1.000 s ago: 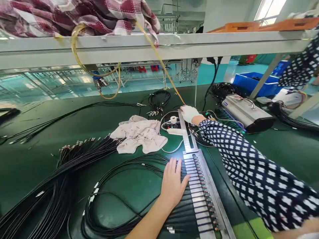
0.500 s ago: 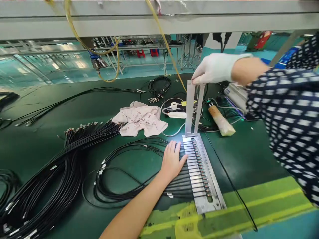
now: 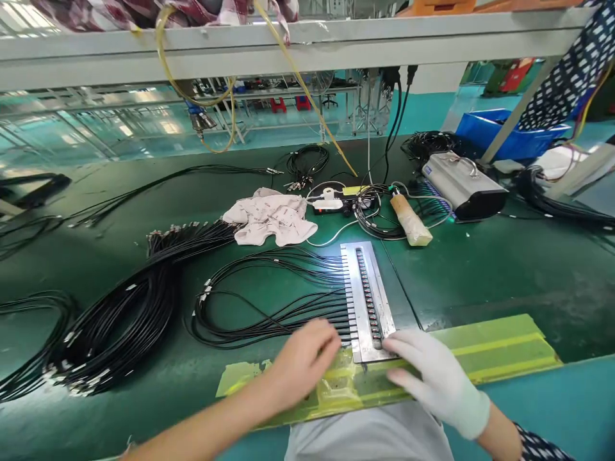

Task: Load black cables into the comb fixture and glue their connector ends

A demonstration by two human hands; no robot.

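Observation:
A flat metal fixture [image 3: 385, 315] lies on the bench with a row of small connector ends showing in its long slot. Black cables [image 3: 288, 312] run from its left edge into a loose coil. Bare and slightly blurred, my left hand [image 3: 305, 365] hovers by the fixture's near left corner, its fingers curled in; nothing shows in them. My right hand [image 3: 437, 378] wears a white glove. Its fingers are spread, with the fingertips at the near right corner of the fixture. The fixture's hinged frame lies down flat over the cable ends.
A thick bundle of black cables [image 3: 161, 307] lies on the left. Behind are a crumpled cloth [image 3: 271, 218], a power strip [image 3: 329, 203], a wrapped wooden-handled tool [image 3: 410, 219] and a silver box [image 3: 461, 182]. Yellow-green tape [image 3: 500, 342] covers the bench's front edge. An overhead beam [image 3: 336, 48] crosses above.
The fixture's upright frame has come down flat. My right hand has dropped from its top to the near right corner. My left hand has left the cables, moved nearer and curled.

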